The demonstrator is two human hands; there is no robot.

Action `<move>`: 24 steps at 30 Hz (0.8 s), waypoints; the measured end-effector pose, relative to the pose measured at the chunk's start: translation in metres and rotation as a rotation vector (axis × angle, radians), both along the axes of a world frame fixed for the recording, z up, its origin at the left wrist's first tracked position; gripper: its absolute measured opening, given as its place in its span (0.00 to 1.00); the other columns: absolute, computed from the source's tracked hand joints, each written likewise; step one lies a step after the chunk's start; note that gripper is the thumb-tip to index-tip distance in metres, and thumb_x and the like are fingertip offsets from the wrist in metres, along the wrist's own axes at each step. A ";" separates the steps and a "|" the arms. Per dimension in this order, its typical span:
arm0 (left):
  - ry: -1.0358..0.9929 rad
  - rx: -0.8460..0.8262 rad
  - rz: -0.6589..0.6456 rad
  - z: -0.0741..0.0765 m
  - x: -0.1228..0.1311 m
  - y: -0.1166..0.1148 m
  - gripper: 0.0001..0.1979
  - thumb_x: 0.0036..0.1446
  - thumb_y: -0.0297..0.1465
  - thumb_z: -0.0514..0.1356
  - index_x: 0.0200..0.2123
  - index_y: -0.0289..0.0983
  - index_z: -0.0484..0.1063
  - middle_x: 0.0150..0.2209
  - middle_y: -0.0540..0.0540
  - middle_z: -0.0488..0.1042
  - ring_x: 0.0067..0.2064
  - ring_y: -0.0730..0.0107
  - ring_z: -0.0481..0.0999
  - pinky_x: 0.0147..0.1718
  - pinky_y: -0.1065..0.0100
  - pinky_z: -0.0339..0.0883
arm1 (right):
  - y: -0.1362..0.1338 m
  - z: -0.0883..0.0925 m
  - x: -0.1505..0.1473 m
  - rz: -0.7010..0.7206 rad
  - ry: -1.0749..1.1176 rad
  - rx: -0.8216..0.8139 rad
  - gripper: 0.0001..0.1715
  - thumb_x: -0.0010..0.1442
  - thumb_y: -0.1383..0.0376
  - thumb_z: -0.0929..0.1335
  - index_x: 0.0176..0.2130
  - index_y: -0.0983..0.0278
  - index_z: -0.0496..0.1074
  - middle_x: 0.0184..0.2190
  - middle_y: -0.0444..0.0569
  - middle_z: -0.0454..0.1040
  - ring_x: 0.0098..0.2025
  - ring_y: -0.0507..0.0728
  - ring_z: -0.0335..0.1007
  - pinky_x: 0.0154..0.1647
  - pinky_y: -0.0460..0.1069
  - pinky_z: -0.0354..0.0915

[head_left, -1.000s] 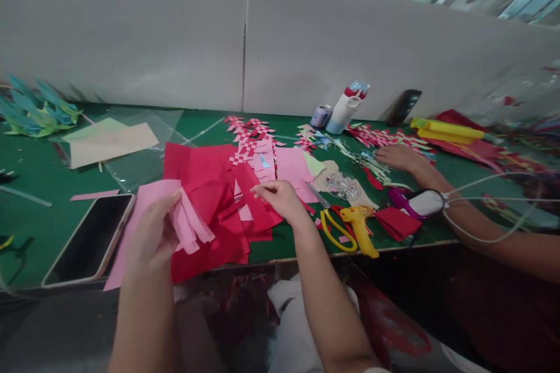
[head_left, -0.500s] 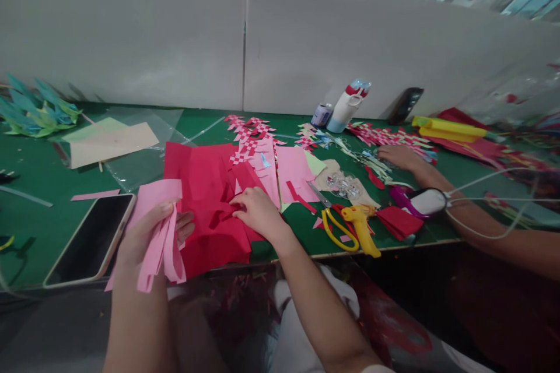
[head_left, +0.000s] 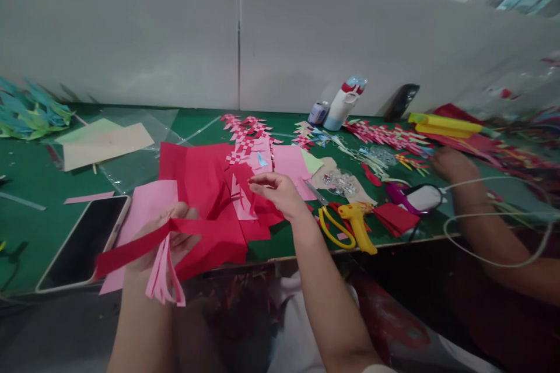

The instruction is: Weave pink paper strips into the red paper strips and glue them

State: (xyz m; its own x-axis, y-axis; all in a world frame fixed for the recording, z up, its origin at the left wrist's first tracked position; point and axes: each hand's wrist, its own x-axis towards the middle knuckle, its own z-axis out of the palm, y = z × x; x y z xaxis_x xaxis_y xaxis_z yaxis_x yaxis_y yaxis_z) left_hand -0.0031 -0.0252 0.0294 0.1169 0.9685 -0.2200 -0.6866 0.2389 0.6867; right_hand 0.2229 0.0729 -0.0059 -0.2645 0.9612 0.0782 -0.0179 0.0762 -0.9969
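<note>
Red strip (head_left: 126,250) and pink strips (head_left: 164,274) clamped in left hand (head_left: 177,243); right hand (head_left: 280,191) pinching red sheets (head_left: 196,175), likely gathering; next, gentle pull.

I had bare green table (head_left: 30,178) open at the left, between the phone (head_left: 79,245) at the near edge, just left of my left hand (head_left: 168,242) and its pink paper strips (head_left: 164,274), and the beige paper sheets (head_left: 102,143) farther off. Straight ahead, the red paper pile (head_left: 201,180) covered the surface. Right of my right hand (head_left: 280,192), yellow-handled scissors (head_left: 330,226) and a yellow glue gun (head_left: 359,224) crowded the near edge, with a co-worker's forearm (head_left: 485,233) and a white cable (head_left: 503,266) beyond. The white partition (head_left: 175,41) closed the far side.
</note>
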 end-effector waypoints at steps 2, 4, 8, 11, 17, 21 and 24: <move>-0.048 0.096 -0.098 0.000 0.003 0.002 0.18 0.36 0.33 0.72 0.20 0.37 0.63 0.16 0.56 0.62 0.17 0.83 0.59 0.16 0.80 0.59 | 0.004 -0.001 0.007 -0.057 0.143 -0.099 0.20 0.43 0.56 0.76 0.35 0.63 0.77 0.35 0.48 0.77 0.36 0.52 0.71 0.39 0.47 0.65; 0.016 0.097 -0.165 -0.001 0.006 0.005 0.17 0.36 0.34 0.72 0.20 0.37 0.65 0.17 0.55 0.64 0.17 0.83 0.60 0.17 0.79 0.60 | 0.007 0.000 0.014 -0.088 0.244 -0.165 0.21 0.41 0.56 0.77 0.35 0.64 0.77 0.34 0.47 0.78 0.35 0.51 0.71 0.35 0.45 0.65; 0.352 -0.092 -0.123 -0.002 0.021 0.009 0.16 0.34 0.34 0.73 0.23 0.36 0.70 0.19 0.52 0.69 0.19 0.78 0.66 0.17 0.76 0.58 | 0.010 0.007 0.033 -0.162 0.355 -0.194 0.20 0.40 0.57 0.77 0.33 0.65 0.76 0.32 0.46 0.78 0.34 0.50 0.72 0.35 0.43 0.66; 0.493 -0.097 -0.256 -0.003 0.043 0.012 0.15 0.35 0.36 0.71 0.22 0.36 0.71 0.16 0.55 0.63 0.16 0.81 0.58 0.15 0.77 0.49 | 0.008 0.015 0.048 -0.212 0.413 -0.192 0.21 0.39 0.58 0.78 0.32 0.64 0.74 0.33 0.47 0.79 0.36 0.51 0.74 0.36 0.44 0.67; 0.777 0.033 -0.175 -0.027 0.080 0.031 0.12 0.41 0.38 0.68 0.27 0.36 0.75 0.28 0.48 0.74 0.31 0.71 0.72 0.31 0.72 0.64 | 0.001 0.024 0.072 -0.199 0.506 -0.211 0.26 0.36 0.56 0.79 0.33 0.63 0.71 0.35 0.48 0.80 0.39 0.55 0.77 0.39 0.47 0.70; 1.012 0.039 0.014 -0.045 0.091 0.047 0.16 0.42 0.42 0.66 0.29 0.35 0.73 0.30 0.47 0.75 0.36 0.66 0.73 0.35 0.70 0.64 | -0.001 0.024 0.079 -0.148 0.522 -0.221 0.25 0.36 0.56 0.79 0.32 0.63 0.71 0.32 0.47 0.80 0.37 0.55 0.77 0.37 0.46 0.71; 1.269 0.040 0.040 -0.049 0.095 0.053 0.17 0.45 0.44 0.62 0.30 0.36 0.73 0.28 0.47 0.75 0.32 0.64 0.73 0.31 0.68 0.62 | -0.002 0.023 0.081 -0.112 0.470 -0.218 0.26 0.38 0.55 0.78 0.33 0.65 0.71 0.31 0.48 0.79 0.36 0.54 0.77 0.34 0.44 0.70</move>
